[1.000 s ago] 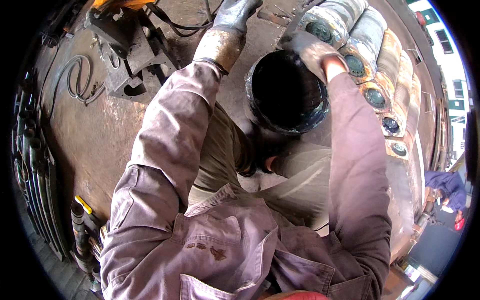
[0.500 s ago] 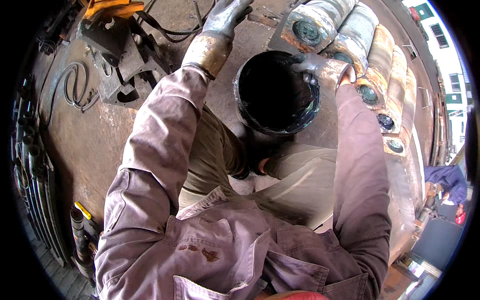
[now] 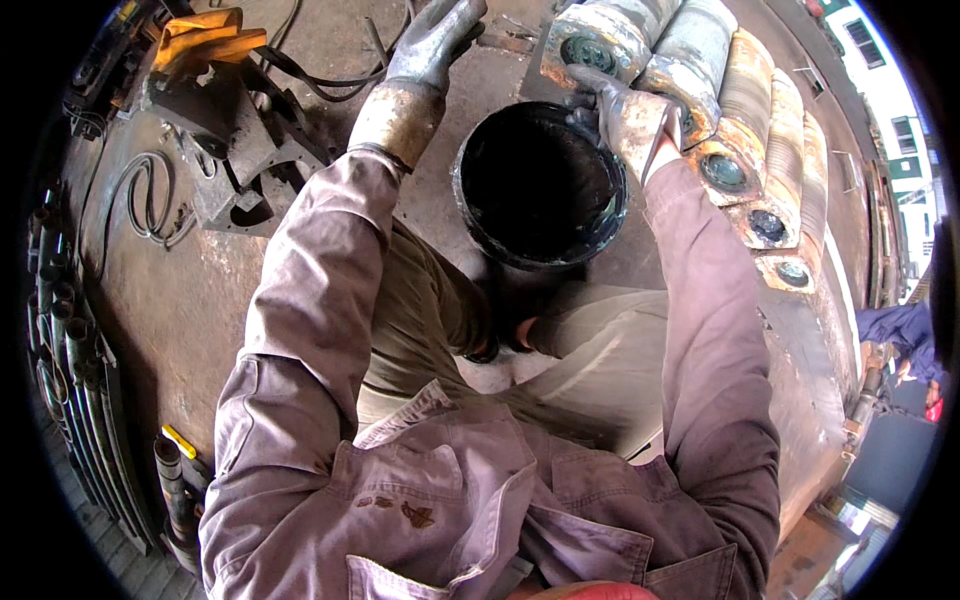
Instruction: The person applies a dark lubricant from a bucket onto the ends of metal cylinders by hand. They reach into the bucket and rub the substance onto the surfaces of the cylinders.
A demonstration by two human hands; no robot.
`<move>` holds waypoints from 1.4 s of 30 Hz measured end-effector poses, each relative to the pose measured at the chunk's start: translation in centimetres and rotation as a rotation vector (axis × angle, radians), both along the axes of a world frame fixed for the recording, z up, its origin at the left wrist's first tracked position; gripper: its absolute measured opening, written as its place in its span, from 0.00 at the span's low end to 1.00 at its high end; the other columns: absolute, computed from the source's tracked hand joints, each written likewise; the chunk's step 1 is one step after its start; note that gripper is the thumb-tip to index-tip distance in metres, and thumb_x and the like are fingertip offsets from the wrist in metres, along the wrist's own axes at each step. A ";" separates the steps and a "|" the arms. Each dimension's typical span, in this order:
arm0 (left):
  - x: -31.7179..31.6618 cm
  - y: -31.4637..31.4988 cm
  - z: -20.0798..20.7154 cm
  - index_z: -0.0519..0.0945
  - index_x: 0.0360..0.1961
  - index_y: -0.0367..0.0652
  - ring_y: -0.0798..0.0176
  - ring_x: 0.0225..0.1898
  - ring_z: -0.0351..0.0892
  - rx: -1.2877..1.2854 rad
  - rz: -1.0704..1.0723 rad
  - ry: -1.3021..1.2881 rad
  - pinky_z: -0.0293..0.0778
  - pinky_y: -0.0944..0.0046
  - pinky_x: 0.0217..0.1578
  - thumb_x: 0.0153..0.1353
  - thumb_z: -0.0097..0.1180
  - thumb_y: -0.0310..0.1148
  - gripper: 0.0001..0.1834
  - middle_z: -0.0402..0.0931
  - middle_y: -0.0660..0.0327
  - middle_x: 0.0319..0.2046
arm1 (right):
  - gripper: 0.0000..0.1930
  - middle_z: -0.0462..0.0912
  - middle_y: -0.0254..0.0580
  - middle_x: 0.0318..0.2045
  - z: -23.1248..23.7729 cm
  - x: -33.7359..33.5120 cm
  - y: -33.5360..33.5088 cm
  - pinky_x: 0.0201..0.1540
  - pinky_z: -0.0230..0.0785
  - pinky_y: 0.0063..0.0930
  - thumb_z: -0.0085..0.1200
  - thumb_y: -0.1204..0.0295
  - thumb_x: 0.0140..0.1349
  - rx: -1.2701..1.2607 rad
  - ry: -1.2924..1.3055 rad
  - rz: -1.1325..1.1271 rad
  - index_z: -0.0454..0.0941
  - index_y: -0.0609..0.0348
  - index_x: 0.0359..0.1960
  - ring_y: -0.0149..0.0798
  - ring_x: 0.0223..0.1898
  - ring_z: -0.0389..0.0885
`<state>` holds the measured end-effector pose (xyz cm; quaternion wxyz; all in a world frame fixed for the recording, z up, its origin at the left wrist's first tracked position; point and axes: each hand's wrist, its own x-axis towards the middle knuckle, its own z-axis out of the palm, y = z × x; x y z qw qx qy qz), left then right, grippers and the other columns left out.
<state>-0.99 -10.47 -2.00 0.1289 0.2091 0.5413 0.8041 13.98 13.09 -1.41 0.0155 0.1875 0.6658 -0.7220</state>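
Note:
A round black bucket [image 3: 480, 225] stands in front of my legs with its mouth facing up; its inside is dark and its wall smeared. My right hand [image 3: 615, 110], in a worn grey glove, is at the bucket's far right rim. Its fingers are apart and nothing shows between them; whether they touch the rim I cannot tell. Beyond the bucket's far left side my left hand [image 3: 437, 50], in a similar glove with a stained cuff, reaches forward with fingers stretched out and holds nothing visible.
Rusty ribbed cylinders [image 3: 705, 45] with square end plates lie in a row at right. Metal blocks [image 3: 255, 150] stand at far left, with an orange glove [image 3: 215, 40] on top. Cable [image 3: 150, 200] coils on the floor. Pipes [image 3: 75, 340] line the left edge. Another person [image 3: 905, 340] is at far right.
My right hand has risen from inside the bucket's rim toward the far side, and its fingers have spread. My left hand stays stretched out. The whole view has shifted slightly.

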 end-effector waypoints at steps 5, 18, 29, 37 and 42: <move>0.2 -0.1 0.4 0.70 0.73 0.49 0.60 0.57 0.79 -0.013 -0.007 -0.044 0.73 0.59 0.58 0.70 0.62 0.56 0.37 0.79 0.58 0.61 | 0.17 0.86 0.41 0.50 0.9 -0.9 -1.7 0.56 0.74 0.23 0.50 0.62 0.77 0.019 -0.171 -0.026 0.81 0.57 0.59 0.36 0.47 0.82; 0.1 -0.2 0.4 0.69 0.74 0.47 0.58 0.61 0.78 -0.001 -0.041 -0.042 0.71 0.57 0.62 0.69 0.62 0.58 0.40 0.77 0.54 0.63 | 0.17 0.85 0.44 0.54 -4.3 -4.9 1.3 0.58 0.78 0.32 0.48 0.69 0.77 -0.213 0.204 -0.243 0.78 0.62 0.62 0.37 0.49 0.86; 1.0 0.2 1.2 0.68 0.74 0.44 0.59 0.65 0.75 0.030 -0.032 -0.008 0.70 0.58 0.64 0.69 0.62 0.56 0.40 0.76 0.57 0.65 | 0.20 0.82 0.49 0.59 -4.8 -4.6 1.6 0.67 0.70 0.38 0.50 0.69 0.76 0.779 0.399 0.020 0.76 0.65 0.64 0.46 0.61 0.79; 0.7 0.1 0.7 0.68 0.74 0.45 0.60 0.64 0.75 0.031 -0.094 -0.026 0.70 0.59 0.64 0.69 0.63 0.56 0.40 0.76 0.58 0.63 | 0.41 0.73 0.60 0.68 -4.5 -8.9 0.9 0.70 0.67 0.42 0.61 0.47 0.62 1.124 -0.318 -0.143 0.68 0.60 0.71 0.53 0.68 0.75; 0.6 0.2 0.3 0.68 0.74 0.45 0.61 0.63 0.76 0.024 -0.092 0.019 0.70 0.59 0.63 0.69 0.62 0.57 0.40 0.77 0.58 0.63 | 0.50 0.69 0.65 0.71 -3.1 -8.8 0.0 0.72 0.65 0.43 0.65 0.38 0.56 1.164 -0.464 -0.123 0.65 0.57 0.74 0.57 0.71 0.72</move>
